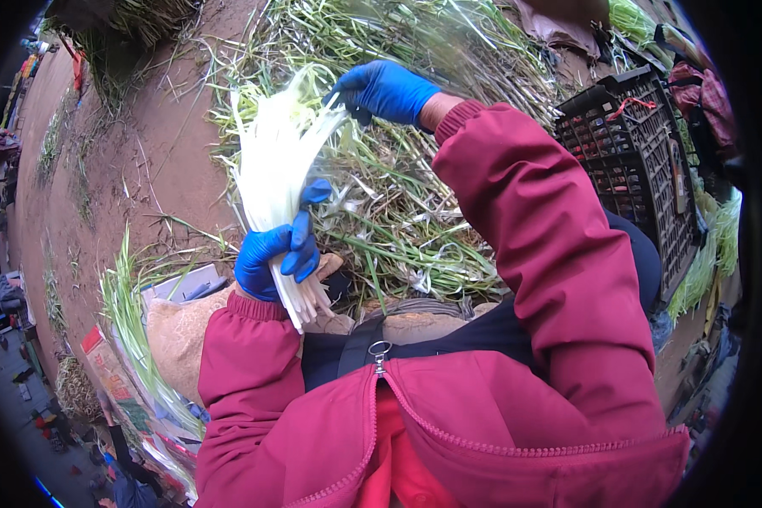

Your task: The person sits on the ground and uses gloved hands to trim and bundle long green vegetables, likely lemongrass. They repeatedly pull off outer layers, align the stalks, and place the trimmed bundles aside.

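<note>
My left hand (278, 254), in a blue glove, grips a bundle of long white stalks (270, 165), perhaps blanched leeks or garlic greens, near their lower ends. The cut-looking ends stick out below my fist, and the pale yellow-green leaf ends fan out at the top. My right hand (384, 94), also gloved in blue, is at the upper right of the bundle. Its fingertips close on the leaf ends of a few stalks that splay to that side; the exact grip is partly hidden by the fingers.
Beneath the hands spreads a heap of green and dry leaf trimmings (406, 222) on brown soil (184, 146). A black plastic crate (635, 171) stands on its side at the right. Long green-and-white stalks (136, 343) lie at my left. Lower left, another person's arm (124, 444) shows.
</note>
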Tool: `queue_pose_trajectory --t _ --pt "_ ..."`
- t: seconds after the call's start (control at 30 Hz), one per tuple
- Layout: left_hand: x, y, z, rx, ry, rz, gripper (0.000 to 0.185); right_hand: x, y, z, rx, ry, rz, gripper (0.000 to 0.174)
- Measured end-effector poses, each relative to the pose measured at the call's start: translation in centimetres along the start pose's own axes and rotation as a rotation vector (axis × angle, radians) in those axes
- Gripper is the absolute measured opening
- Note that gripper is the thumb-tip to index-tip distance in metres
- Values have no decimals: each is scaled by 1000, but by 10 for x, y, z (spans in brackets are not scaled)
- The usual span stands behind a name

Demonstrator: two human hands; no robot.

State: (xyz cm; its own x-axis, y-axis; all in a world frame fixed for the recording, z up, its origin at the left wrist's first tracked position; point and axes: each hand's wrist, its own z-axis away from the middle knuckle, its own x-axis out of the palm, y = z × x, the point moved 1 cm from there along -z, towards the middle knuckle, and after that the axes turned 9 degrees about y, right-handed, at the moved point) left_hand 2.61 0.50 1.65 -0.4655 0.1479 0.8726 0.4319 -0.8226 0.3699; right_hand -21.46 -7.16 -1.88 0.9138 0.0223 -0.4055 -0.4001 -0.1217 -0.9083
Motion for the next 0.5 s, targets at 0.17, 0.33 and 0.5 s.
queue_pose_trajectory --t 0.17,0.33,0.5 --pt "-4 -5 -3 16 -45 137 56 -5 14 3 240 -58 -382 18" --pt "-3 -1 1 67 -220 236 51 -46 27 14 425 215 -241 22" --pt "-2 14 -6 148 -330 452 43 -52 -5 44 440 370 -287 36"
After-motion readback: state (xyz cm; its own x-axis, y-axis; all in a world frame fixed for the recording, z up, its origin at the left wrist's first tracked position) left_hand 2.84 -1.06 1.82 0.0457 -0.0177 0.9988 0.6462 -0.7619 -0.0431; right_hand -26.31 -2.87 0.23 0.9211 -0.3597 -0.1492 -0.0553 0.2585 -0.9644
